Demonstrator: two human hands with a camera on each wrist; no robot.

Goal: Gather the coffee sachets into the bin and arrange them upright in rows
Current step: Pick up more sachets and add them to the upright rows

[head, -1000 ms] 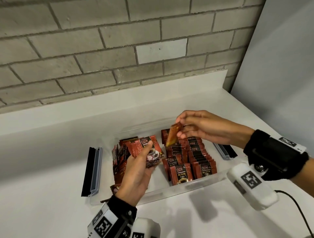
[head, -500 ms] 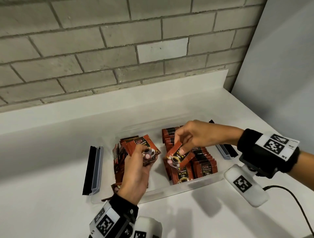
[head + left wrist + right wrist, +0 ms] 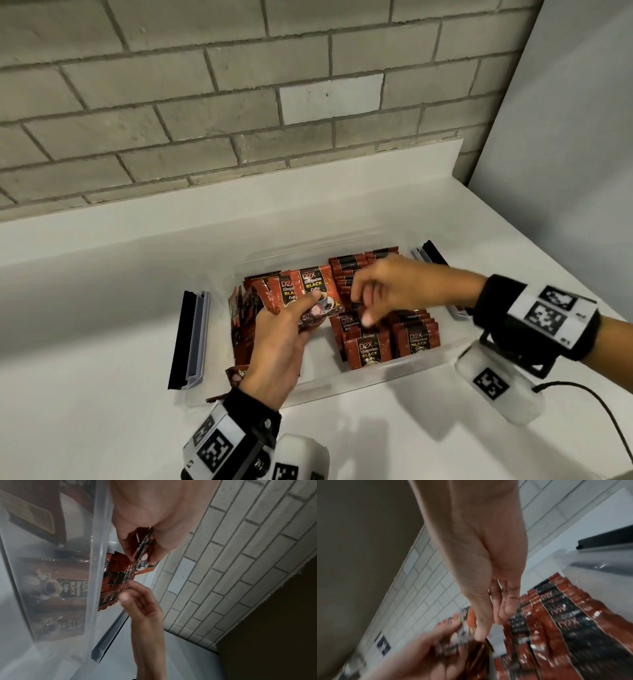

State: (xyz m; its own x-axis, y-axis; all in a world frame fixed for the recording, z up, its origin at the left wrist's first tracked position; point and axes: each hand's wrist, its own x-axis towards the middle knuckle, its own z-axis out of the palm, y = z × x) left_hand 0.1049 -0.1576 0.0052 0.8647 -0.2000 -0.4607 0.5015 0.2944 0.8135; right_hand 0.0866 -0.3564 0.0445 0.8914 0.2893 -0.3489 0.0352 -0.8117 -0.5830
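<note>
A white counter (image 3: pixel 102 342) is running along a grey brick wall (image 3: pixel 205 102), carrying a clear plastic bin (image 3: pixel 342 383). The left hand (image 3: pixel 277 346) is gripping a fan of coffee sachets (image 3: pixel 308 291) over the bin. The right hand (image 3: pixel 387 291), fingers loosely curled and holding nothing, is hovering over the upright rows of sachets (image 3: pixel 390 339) inside.
</note>
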